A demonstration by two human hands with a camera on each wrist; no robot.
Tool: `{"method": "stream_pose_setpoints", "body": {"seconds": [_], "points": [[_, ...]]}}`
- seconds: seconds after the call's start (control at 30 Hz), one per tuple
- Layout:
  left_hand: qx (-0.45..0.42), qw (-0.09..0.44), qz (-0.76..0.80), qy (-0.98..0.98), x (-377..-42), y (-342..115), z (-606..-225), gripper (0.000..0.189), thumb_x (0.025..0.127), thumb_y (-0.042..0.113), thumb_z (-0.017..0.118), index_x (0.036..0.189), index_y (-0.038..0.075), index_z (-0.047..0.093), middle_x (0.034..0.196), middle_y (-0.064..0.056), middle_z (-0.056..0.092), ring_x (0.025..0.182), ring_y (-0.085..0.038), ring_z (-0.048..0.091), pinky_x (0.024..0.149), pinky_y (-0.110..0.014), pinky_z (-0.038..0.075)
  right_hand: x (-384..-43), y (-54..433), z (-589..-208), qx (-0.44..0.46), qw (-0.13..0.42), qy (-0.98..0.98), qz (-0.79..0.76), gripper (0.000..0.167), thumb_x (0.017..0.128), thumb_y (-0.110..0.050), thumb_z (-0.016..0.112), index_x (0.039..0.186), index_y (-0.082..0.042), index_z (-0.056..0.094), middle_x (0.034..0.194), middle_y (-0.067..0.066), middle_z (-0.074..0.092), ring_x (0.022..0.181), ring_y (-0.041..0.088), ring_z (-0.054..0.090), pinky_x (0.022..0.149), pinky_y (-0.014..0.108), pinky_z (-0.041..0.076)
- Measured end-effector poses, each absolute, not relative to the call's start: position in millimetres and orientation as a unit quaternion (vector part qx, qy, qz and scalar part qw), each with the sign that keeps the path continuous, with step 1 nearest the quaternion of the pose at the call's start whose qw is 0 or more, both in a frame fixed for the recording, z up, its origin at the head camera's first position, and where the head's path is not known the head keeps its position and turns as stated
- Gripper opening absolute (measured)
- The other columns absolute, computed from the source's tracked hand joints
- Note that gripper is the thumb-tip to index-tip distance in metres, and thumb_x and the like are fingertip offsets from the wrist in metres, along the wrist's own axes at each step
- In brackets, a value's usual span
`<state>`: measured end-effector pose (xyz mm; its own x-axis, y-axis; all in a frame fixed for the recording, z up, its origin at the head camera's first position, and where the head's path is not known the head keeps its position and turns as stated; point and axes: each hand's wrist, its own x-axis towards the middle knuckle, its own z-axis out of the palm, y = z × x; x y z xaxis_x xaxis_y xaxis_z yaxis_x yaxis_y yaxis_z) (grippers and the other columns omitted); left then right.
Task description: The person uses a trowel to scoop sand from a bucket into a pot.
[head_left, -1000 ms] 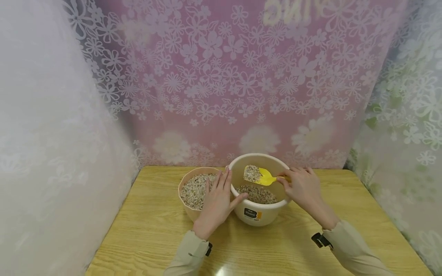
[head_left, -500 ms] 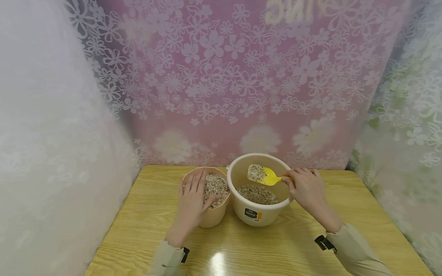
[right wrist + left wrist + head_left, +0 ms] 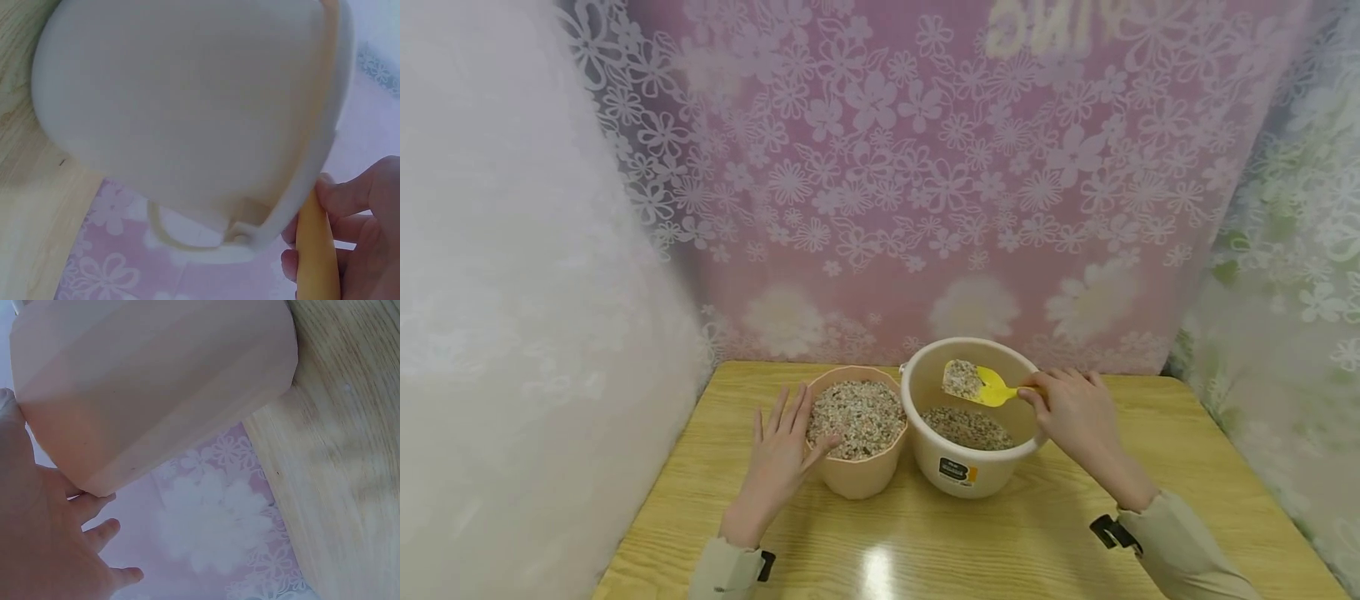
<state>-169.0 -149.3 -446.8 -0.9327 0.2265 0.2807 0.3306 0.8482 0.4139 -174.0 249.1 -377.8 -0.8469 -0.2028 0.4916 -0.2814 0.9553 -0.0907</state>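
My right hand [image 3: 1078,421] grips the handle of a small yellow shovel [image 3: 997,390] at the right rim of a cream plastic bucket [image 3: 928,462]. Gravel fills the shovel's blade, which is held over the bucket's inside. In the right wrist view the fingers curl round the yellow handle [image 3: 317,256]. A lower layer of gravel [image 3: 966,428] lies in the bucket. Left of it, touching or nearly so, stands a peach faceted pot [image 3: 859,479], heaped nearly to its rim with gravel [image 3: 857,414]. With fingers spread and straight, my left hand [image 3: 775,458] rests against the pot's left rim.
Both containers stand on a wood-grain table [image 3: 985,550] near its back edge. A pink floral curtain [image 3: 880,208] hangs close behind. Pale sheets close off the left and right sides. The bucket's carrying handle [image 3: 181,247] hangs at its side.
My left hand has moved left from between the two containers, across the pot's top, to the pot's left rim. The loaded shovel has stayed over the bucket with only a slight shift.
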Motion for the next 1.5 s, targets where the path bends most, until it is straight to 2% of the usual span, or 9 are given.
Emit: {"method": "stream_pose_setpoints", "body": {"seconds": [0.23, 0.47, 0.67, 0.9, 1.07, 1.2, 1.3, 1.37, 1.5], "points": [[-0.137, 0.123, -0.242, -0.953, -167.3, -148.6, -452.4, 0.091, 0.098, 0.057, 0.057, 0.162, 0.004, 0.021, 0.168, -0.014, 0.019, 0.154, -0.039, 0.015, 0.118, -0.072, 0.005, -176.6, 234.6, -358.6, 0.123, 0.204, -0.969, 0.068, 0.014, 0.096, -0.028, 0.070, 0.098, -0.017, 0.079, 0.084, 0.001, 0.071, 0.078, 0.027, 0.062, 0.075, 0.046, 0.041], [-0.135, 0.122, -0.240, -0.954, -167.9, -147.4, -452.3, 0.092, 0.098, 0.057, 0.057, 0.162, 0.003, 0.020, 0.168, -0.015, 0.019, 0.155, -0.036, 0.012, 0.118, -0.072, 0.005, -186.1, 208.7, -338.8, 0.151, 0.172, -0.972, 0.046, 0.020, 0.097, -0.031, 0.069, 0.102, -0.014, 0.078, 0.089, 0.002, 0.073, 0.087, 0.028, 0.066, 0.097, 0.056, 0.044], [-0.132, 0.118, -0.239, -0.955, -166.8, -148.3, -452.0, 0.091, 0.098, 0.059, 0.056, 0.162, 0.005, 0.019, 0.168, -0.012, 0.018, 0.156, -0.035, 0.011, 0.118, -0.071, 0.005, -189.9, 176.8, -335.6, 0.192, 0.174, -0.966, 0.026, 0.022, 0.095, -0.034, 0.071, 0.096, -0.012, 0.076, 0.092, 0.003, 0.074, 0.089, 0.027, 0.067, 0.090, 0.051, 0.047], [-0.141, 0.123, -0.245, -0.951, -167.2, -148.0, -450.7, 0.092, 0.097, 0.058, 0.057, 0.162, 0.004, 0.020, 0.168, -0.014, 0.019, 0.155, -0.036, 0.013, 0.118, -0.072, 0.006, -193.7, 135.1, -332.3, 0.210, 0.136, -0.968, -0.007, 0.023, 0.096, -0.038, 0.069, 0.095, -0.016, 0.075, 0.084, -0.002, 0.069, 0.085, 0.020, 0.066, 0.098, 0.050, 0.047], [-0.139, 0.122, -0.237, -0.954, -167.2, -148.4, -451.6, 0.095, 0.096, 0.059, 0.058, 0.162, 0.004, 0.019, 0.168, -0.012, 0.017, 0.155, -0.036, 0.015, 0.118, -0.071, 0.005, -199.7, 108.6, -332.1, 0.232, 0.131, -0.962, -0.057, 0.019, 0.094, -0.040, 0.071, 0.091, -0.022, 0.077, 0.083, -0.004, 0.070, 0.080, 0.017, 0.063, 0.083, 0.037, 0.046], [-0.139, 0.123, -0.228, -0.956, -167.2, -150.1, -452.3, 0.096, 0.095, 0.060, 0.058, 0.162, 0.004, 0.020, 0.168, -0.012, 0.017, 0.155, -0.035, 0.014, 0.119, -0.071, 0.006, -201.5, 86.9, -332.6, 0.235, 0.117, -0.959, -0.104, 0.025, 0.094, -0.042, 0.070, 0.080, -0.021, 0.074, 0.074, -0.003, 0.063, 0.067, 0.015, 0.049, 0.070, 0.030, 0.033], [-0.142, 0.127, -0.227, -0.955, -166.9, -151.2, -452.4, 0.096, 0.094, 0.060, 0.059, 0.161, 0.003, 0.021, 0.168, -0.013, 0.019, 0.155, -0.035, 0.015, 0.118, -0.071, 0.006, -200.1, 72.3, -333.4, 0.232, 0.120, -0.956, -0.137, 0.041, 0.094, -0.045, 0.068, 0.061, -0.021, 0.062, 0.063, -0.003, 0.053, 0.064, 0.014, 0.035, 0.069, 0.029, 0.024], [-0.143, 0.131, -0.225, -0.955, -166.7, -152.0, -453.0, 0.096, 0.094, 0.061, 0.059, 0.161, 0.003, 0.021, 0.168, -0.013, 0.020, 0.155, -0.036, 0.016, 0.118, -0.071, 0.007, -199.7, 64.8, -335.3, 0.231, 0.137, -0.950, -0.160, 0.050, 0.092, -0.047, 0.069, 0.052, -0.021, 0.052, 0.058, -0.003, 0.046, 0.064, 0.015, 0.030, 0.070, 0.029, 0.024], [-0.144, 0.134, -0.230, -0.953, -166.4, -153.8, -454.6, 0.095, 0.095, 0.060, 0.059, 0.161, 0.003, 0.022, 0.167, -0.014, 0.022, 0.154, -0.035, 0.018, 0.118, -0.071, 0.008, -205.4, 56.0, -339.2, 0.228, 0.169, -0.941, -0.185, 0.059, 0.090, -0.046, 0.072, 0.049, -0.021, 0.038, 0.052, -0.003, 0.030, 0.061, 0.016, 0.025, 0.068, 0.028, 0.024]]}}
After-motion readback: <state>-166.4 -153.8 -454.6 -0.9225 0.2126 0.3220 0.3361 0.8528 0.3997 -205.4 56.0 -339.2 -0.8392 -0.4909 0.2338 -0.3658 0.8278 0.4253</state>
